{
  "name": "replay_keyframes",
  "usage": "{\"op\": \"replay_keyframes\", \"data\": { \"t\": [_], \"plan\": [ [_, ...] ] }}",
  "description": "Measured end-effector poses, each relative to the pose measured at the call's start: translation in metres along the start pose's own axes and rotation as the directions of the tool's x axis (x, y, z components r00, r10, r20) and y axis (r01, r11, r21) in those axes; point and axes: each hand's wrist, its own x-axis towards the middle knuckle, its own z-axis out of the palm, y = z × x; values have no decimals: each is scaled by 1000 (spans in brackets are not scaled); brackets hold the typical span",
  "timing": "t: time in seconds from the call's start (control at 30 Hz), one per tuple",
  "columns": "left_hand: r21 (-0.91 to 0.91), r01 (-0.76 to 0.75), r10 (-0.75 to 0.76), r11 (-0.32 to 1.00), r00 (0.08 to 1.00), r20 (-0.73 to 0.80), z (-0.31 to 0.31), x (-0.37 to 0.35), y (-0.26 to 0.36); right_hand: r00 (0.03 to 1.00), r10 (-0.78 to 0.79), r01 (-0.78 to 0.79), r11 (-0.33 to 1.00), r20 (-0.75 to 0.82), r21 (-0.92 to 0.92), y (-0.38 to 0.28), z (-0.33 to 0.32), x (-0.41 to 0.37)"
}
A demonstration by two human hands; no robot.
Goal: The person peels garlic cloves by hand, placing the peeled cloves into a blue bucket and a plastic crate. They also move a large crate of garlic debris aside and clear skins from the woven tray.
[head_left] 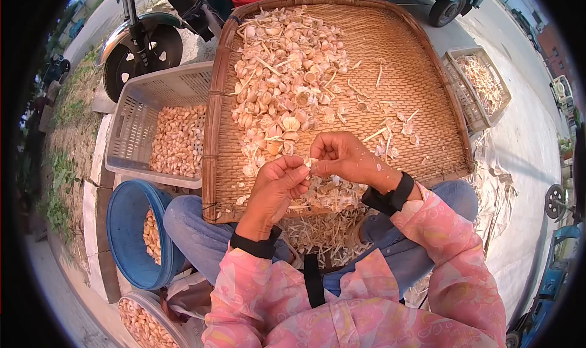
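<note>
Leftmost, blue tub (122, 226) and white crate (131, 122), both holding peeled cloves, sit just beside left edge of woven tray (403, 73). Garlic heap (287, 73) covers tray's left half. Over tray's near edge, left hand (278, 186) and right hand (342, 159) meet, each in narrow fingertip grip pinching same small garlic piece (311, 162). Second crate (479, 86) lies beyond tray's right edge.

Soft, even daylight filled the scene, bright but without harsh glare. The left hand (278, 186) and right hand (342, 159), pinched on a garlic clove (310, 162), were sharp and cast only faint shadows on the woven tray (421, 92). The pavement (525, 140) looked pale and washed out. Fisheye distortion bent the tray's rim, and a black ring cut off the corners.
</note>
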Motion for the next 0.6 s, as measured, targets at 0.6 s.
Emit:
{"op": "replay_keyframes", "data": {
  "t": [0.6],
  "plan": [
    [-420, -17, 28, 907, 999, 18, 22, -14, -6, 921, -367, 360, 930, -132, -72, 19, 22, 2]
  ]
}}
